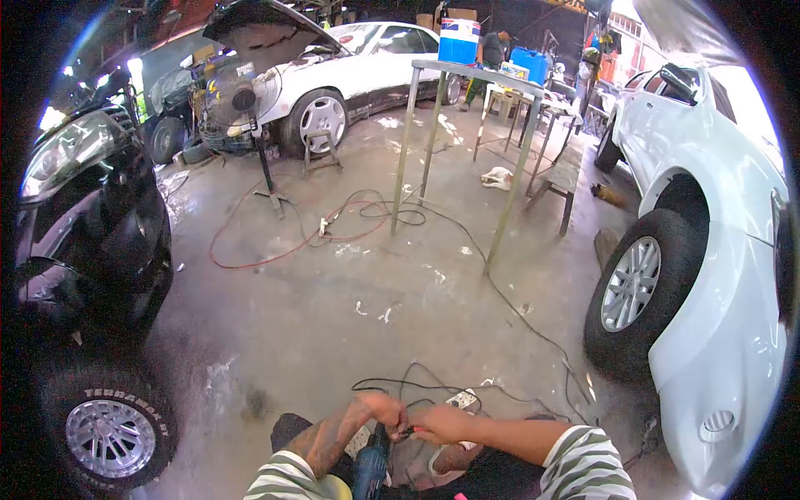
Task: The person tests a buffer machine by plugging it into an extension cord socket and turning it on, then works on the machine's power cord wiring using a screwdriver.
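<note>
Near the bottom centre, my left hand (385, 410) is closed at the top end of a blue power tool (371, 468), around something too small to make out. Just to its right, my right hand (439, 422) is closed on a thin red and dark item (410, 432) between the two hands. The blue tool stands roughly upright between my forearms, with a yellowish round piece (337, 487) beside it. A white power strip (463, 402) lies on the floor beyond my right hand, with dark cables around it.
A loose wheel (108, 435) lies at the lower left beside a black car (92, 225). A white vehicle (717, 283) stands at right. Ahead are a metal table (479, 73), a red hose (242, 265), a white car (367, 71), a fan (243, 100) and a person (492, 52).
</note>
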